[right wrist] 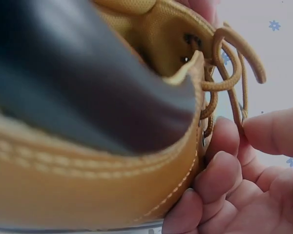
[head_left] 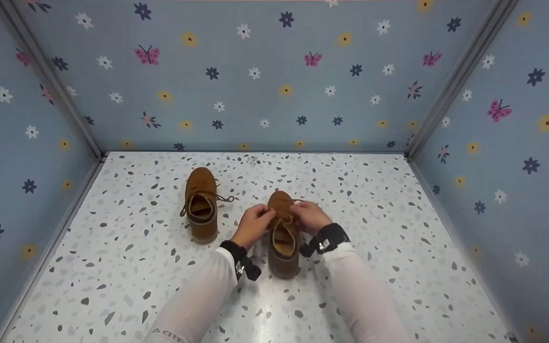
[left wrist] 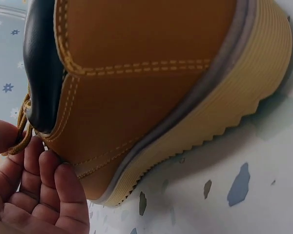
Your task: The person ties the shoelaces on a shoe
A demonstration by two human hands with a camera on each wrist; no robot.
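A brown lace-up shoe (head_left: pixel 284 259) stands on the speckled surface, toe pointing away from me. At its left side my left hand (head_left: pixel 255 221) pinches a lace (left wrist: pixel 22 131) between thumb and fingers, with the other fingers curled near the shoe's side. On the opposite side my right hand (head_left: pixel 311 216) pinches another part of the shoelace (right wrist: pixel 234 97), its remaining fingers against the upper by the eyelets. Loops of lace stand up over the shoe's front in the right wrist view. The second brown shoe (head_left: pixel 204 228) stands to the left, apart from both hands, its laces hanging loose.
The white speckled surface (head_left: pixel 127 247) lies under both shoes. Blue flowered panels (head_left: pixel 255 57) enclose it at the back, left and right, with grey metal strips (head_left: pixel 460 71) at the corners. Dark camera straps (head_left: pixel 332 237) sit on both wrists.
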